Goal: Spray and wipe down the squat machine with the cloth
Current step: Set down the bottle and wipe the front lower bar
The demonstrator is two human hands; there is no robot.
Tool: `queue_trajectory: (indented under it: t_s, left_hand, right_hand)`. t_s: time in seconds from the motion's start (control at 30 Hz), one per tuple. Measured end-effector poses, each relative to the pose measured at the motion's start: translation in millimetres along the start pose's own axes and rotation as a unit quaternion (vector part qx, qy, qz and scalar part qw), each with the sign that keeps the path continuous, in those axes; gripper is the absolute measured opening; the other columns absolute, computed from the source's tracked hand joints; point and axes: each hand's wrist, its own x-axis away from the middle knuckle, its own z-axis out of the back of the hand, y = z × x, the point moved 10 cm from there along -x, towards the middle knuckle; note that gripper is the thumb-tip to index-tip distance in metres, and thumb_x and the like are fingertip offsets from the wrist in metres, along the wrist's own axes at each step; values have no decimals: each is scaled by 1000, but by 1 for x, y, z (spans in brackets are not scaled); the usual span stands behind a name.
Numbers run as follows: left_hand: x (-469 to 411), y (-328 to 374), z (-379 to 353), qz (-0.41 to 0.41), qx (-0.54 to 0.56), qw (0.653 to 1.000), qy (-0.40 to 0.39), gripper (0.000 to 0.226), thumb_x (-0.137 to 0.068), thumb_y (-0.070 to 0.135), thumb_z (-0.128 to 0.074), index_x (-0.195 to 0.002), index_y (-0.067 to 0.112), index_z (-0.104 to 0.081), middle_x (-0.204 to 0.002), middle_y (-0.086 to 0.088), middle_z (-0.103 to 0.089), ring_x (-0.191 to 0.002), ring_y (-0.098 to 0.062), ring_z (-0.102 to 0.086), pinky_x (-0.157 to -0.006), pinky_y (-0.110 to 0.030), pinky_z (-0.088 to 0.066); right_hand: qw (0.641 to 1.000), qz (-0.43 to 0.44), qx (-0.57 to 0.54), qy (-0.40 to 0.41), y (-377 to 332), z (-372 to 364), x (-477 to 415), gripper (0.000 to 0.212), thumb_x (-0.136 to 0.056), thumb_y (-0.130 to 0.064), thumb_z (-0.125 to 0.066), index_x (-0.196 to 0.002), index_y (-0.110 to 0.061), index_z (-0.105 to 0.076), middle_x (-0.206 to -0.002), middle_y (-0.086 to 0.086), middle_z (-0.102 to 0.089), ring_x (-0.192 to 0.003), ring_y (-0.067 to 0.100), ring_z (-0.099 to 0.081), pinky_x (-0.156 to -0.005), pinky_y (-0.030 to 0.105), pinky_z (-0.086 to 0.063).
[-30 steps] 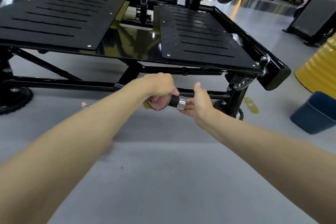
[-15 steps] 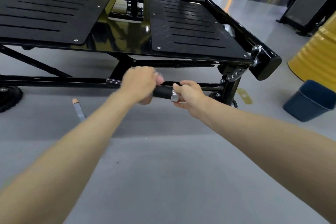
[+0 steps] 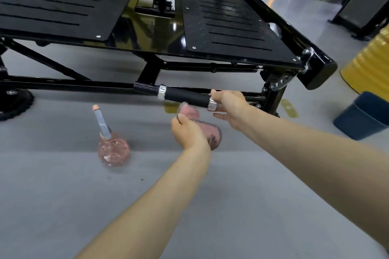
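Grey floor [image 3: 63, 206] fills the near half of the view, open on both sides of the arms. Across the far side stands the black squat machine [image 3: 63, 85]. Its low rail runs left to right just above the floor, and its rounded right corner juts out towards a yellow barrel [image 3: 372, 63]. Two slotted footplates lie on top, the left plate [image 3: 59, 4] and the right plate [image 3: 227, 25], with a glossy strip of frame between them. A blue bin [image 3: 364, 115] sits on the floor below the barrel, apart from the machine's right leg.

A black handle [image 3: 185, 97] with a chrome ring at each end sticks out from the rail towards the right. The right hand [image 3: 230, 107] grasps its free end, thumb on top and fingers underneath. Just below the handle, the left hand [image 3: 188, 132] is clenched round the pink cloth [image 3: 189, 112]. Whether the cloth touches the grip cannot be told.

The pink bottle [image 3: 112, 149] stands on the floor to the left of the left hand, apart from it and in front of the rail, with open floor all round it.
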Motion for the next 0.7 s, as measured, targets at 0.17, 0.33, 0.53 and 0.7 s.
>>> queue_trajectory:
  t_s: [0.17,0.33,0.53,0.7]
  left_hand:
    - [-1,-11,-60,259,252,910,-203,36,-98,9,-28,-93,-1,-62,-90,-19,-64,-84,-35,-60,-73,-46,-46]
    - [-3,-10,-74,229,185,912,-285,36,-95,-6,-28,-89,-4,-64,-74,-19,-69,-65,-28,-69,-71,-43,-57]
    - [-9,1,-65,212,187,920,-271,33,-94,-8,-29,-100,-1,-61,-80,-20,-68,-67,-31,-68,-72,-46,-57]
    - [-24,21,-38,173,176,942,-227,31,-95,-13,-28,-103,0,-55,-97,-18,-59,-96,-37,-58,-106,-51,-38]
  right_hand:
    - [998,29,52,-16,-9,3,8,24,-92,-30,-61,-105,-11,-65,-103,2,-66,-94,18,-60,-64,19,-37]
    - [996,56,61,-23,-16,6,7,28,-96,-26,-54,-107,-4,-67,-92,2,-64,-78,12,-58,-58,8,-44]
    - [992,72,104,20,-16,4,0,39,-100,-29,-42,-106,4,-62,-89,4,-54,-71,14,-46,-66,26,-37]
    - [991,69,105,52,-16,6,-4,37,-103,-27,-35,-81,-5,-55,-94,8,-49,-79,19,-44,-76,28,-33]
